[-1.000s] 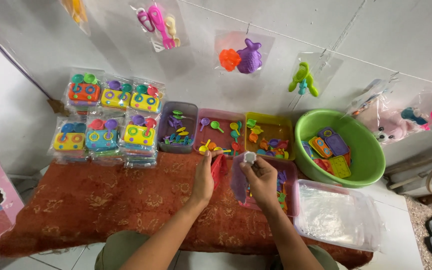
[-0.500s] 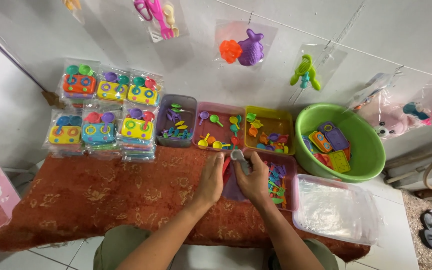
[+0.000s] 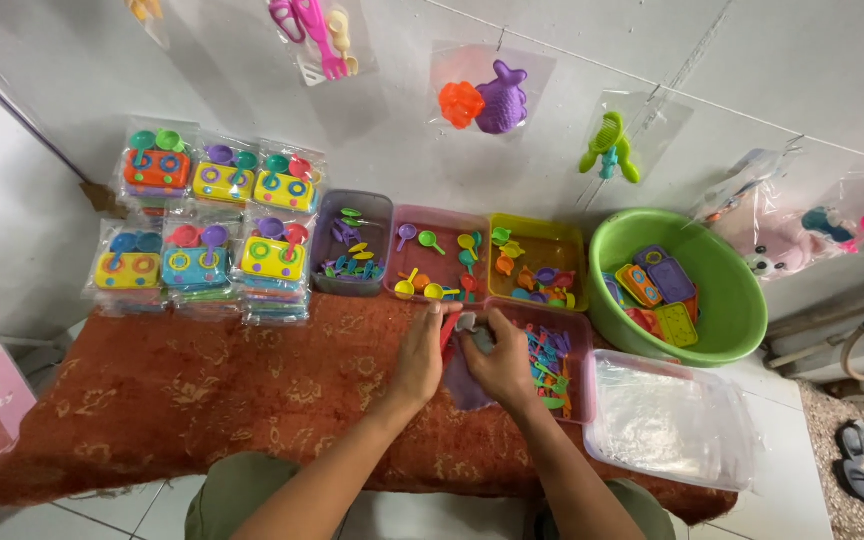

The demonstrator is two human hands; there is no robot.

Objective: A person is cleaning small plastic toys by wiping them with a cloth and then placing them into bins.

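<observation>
Both hands meet near the middle of the counter (image 3: pixel 202 390), which is draped in a red patterned cloth. The left hand (image 3: pixel 420 352) lies with its fingers stretched forward and closed together, pressing against a red toy piece (image 3: pixel 448 330) that stands on edge between the two hands; whether it truly grips the piece cannot be told. The right hand (image 3: pixel 504 362) is curled, its fingertips pinching a small grey-white part (image 3: pixel 468 322) held just above a purple toy piece (image 3: pixel 462 378), which sits under and partly hidden by that hand. The red and purple pieces touch or nearly touch each other.

Just right of the right hand is a pink tray of small coloured utensils (image 3: pixel 557 365), and beyond it a clear bin of plastic bags (image 3: pixel 672 420). Behind the hands stand three small trays of toy spoons and pans (image 3: pixel 442 258), a green basin of toy stoves (image 3: pixel 717 300), and stacks of packaged toy stove sets (image 3: pixel 207 230) on the left.
</observation>
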